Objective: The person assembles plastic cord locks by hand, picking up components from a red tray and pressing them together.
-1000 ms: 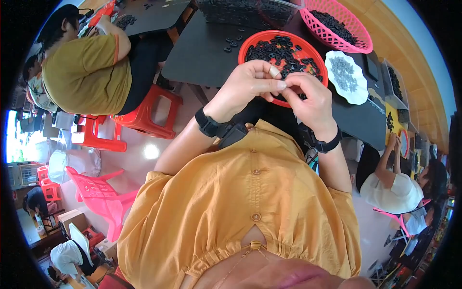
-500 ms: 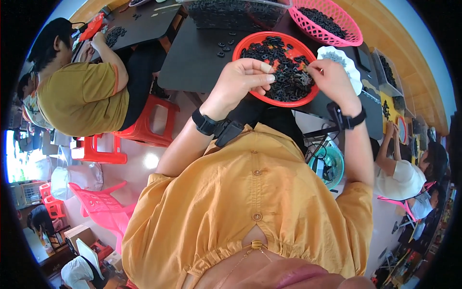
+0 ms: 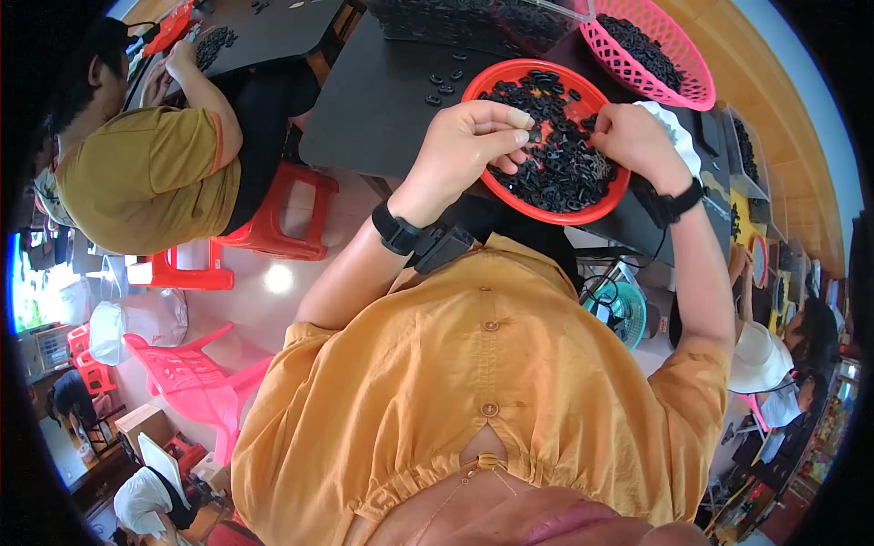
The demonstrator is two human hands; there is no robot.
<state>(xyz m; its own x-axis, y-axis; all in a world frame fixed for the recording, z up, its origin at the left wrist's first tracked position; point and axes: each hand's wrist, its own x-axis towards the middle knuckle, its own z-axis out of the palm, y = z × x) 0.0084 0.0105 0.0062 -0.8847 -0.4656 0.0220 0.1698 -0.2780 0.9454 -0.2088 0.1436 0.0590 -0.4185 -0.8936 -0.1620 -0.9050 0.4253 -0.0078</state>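
A round red basin point(image 3: 476, 91) on the dark table holds many small black oval ring-shaped parts point(image 3: 555, 173). Over its left side, my left hand point(image 3: 473, 141) is raised in a pinch, thumb and forefinger tips close together. Whatever sits between them is too small to make out. My right hand point(image 3: 637, 146) bends over the basin's right side, fingers curled down at the black parts; its fingertips are partly hidden. Behind that hand a white scalloped dish point(image 3: 689, 150) shows only in part. Each wrist wears a black strap with a device.
Several loose black parts point(image 3: 444, 88) lie left of the basin. Beyond stand a clear bin point(image 3: 473, 36) of black parts and a pink lattice basket point(image 3: 699, 86). A co-worker point(image 3: 150, 173) sits at the left table, near a red stool point(image 3: 278, 218). A green basket point(image 3: 628, 314) is below the table.
The view has shifted, so the basin appears farther right and lower. My right hand has moved inward over the basin's right side and covers more of the white dish. My left hand keeps its pinch.
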